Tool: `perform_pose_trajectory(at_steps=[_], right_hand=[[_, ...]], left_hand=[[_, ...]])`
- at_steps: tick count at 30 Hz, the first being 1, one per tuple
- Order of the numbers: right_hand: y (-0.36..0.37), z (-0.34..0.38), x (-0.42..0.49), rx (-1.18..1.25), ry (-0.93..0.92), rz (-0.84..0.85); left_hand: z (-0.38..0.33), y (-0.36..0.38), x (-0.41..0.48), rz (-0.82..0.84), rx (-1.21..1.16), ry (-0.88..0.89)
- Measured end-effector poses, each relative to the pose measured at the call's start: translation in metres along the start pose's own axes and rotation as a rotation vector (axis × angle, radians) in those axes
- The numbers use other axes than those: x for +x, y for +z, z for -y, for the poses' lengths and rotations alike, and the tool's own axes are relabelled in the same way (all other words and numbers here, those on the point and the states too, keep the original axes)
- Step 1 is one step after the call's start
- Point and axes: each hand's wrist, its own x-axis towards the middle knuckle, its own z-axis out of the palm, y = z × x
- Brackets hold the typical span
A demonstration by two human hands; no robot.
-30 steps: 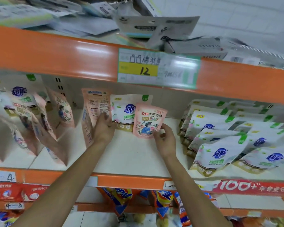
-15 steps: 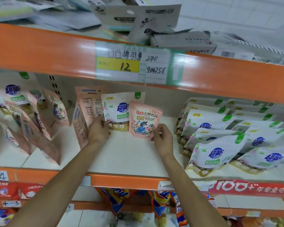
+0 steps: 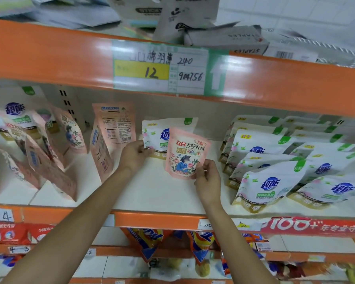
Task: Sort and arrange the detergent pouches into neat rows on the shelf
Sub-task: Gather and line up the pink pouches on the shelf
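My right hand (image 3: pixel 207 178) pinches the lower right corner of a small pink detergent pouch (image 3: pixel 185 154), held upright with its front facing me, just above the white shelf board (image 3: pixel 152 193). Right behind it stands a white pouch with a blue logo (image 3: pixel 155 133). My left hand (image 3: pixel 134 155) has its fingers closed on that white pouch's lower left corner. Just left of this hand, a taller pink pouch (image 3: pixel 115 124) stands with its back label showing, and another pink pouch (image 3: pixel 99 154) leans edge-on beside it.
White pouches (image 3: pixel 271 181) lie overlapped in slanting rows on the right. Pink pouches (image 3: pixel 49 162) lean unevenly on the left. An orange beam with a price label (image 3: pixel 162 68) hangs low above. Orange bags (image 3: pixel 199 242) hang on the shelf below.
My left hand has slid right from the back-facing pink pouch to the white pouch's corner. The right hand still holds the small pink pouch, tilted slightly more.
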Motion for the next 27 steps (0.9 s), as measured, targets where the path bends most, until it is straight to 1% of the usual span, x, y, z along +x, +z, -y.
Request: perform_pose_trajectory(at_steps=[3, 9, 15, 17, 19, 21, 23, 27], right_hand=[[-0.008, 0.0, -0.006, -0.019, -0.006, -0.014], [-0.023, 0.0, -0.021, -0.067, 0.008, -0.052], [-0.031, -0.005, -0.031, -0.111, 0.008, -0.1], [-0.034, -0.004, -0.033, -0.113, -0.001, -0.106], [-0.035, -0.002, -0.035, -0.116, -0.003, -0.105], [-0.036, -0.001, -0.037, -0.117, -0.002, -0.102], [-0.036, 0.0, -0.038, -0.125, 0.006, -0.103], [-0.036, 0.003, -0.039, -0.13, 0.014, -0.098]], left_hand=[[-0.006, 0.01, 0.006, 0.061, -0.004, 0.016], [-0.019, 0.037, 0.02, 0.12, 0.017, 0.034], [-0.036, 0.065, 0.029, 0.152, 0.124, 0.088], [-0.046, 0.071, 0.03, 0.164, 0.113, 0.07], [-0.052, 0.077, 0.032, 0.185, 0.18, 0.044], [-0.054, 0.081, 0.035, 0.187, 0.245, 0.057], [-0.052, 0.083, 0.039, 0.184, 0.23, 0.064], [-0.046, 0.082, 0.048, 0.188, 0.299, 0.138]])
